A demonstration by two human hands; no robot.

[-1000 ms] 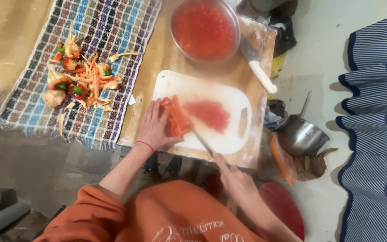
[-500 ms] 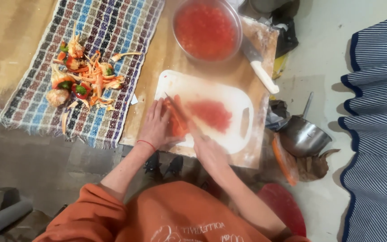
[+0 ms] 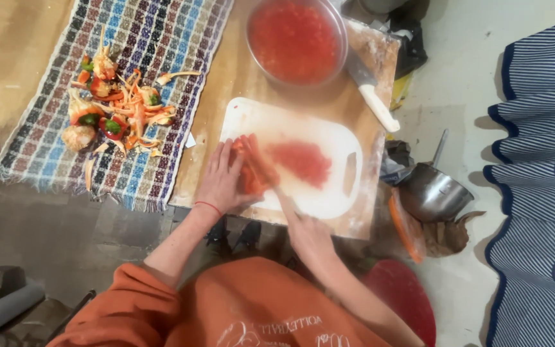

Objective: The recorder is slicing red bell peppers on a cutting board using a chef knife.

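A white cutting board (image 3: 329, 199) lies on a wooden board (image 3: 226, 83). My left hand (image 3: 221, 180) presses down on red vegetable strips (image 3: 253, 168) at the cutting board's left part. My right hand (image 3: 308, 234) grips a knife (image 3: 276, 186) whose blade lies against the strips. A pile of chopped red pieces (image 3: 302, 160) sits in the middle of the cutting board. Past the board stands a metal bowl (image 3: 295, 40) full of chopped red pieces.
A second knife with a white handle (image 3: 374, 96) lies to the right of the bowl. Vegetable scraps (image 3: 110, 109) sit on a striped woven mat (image 3: 52, 154) at the left. A metal pot (image 3: 431, 193) and a striped cloth (image 3: 534, 193) are at the right.
My right hand has moved with the knife from the cutting board's near edge in toward the red strips under my left hand. My left hand has stayed put.
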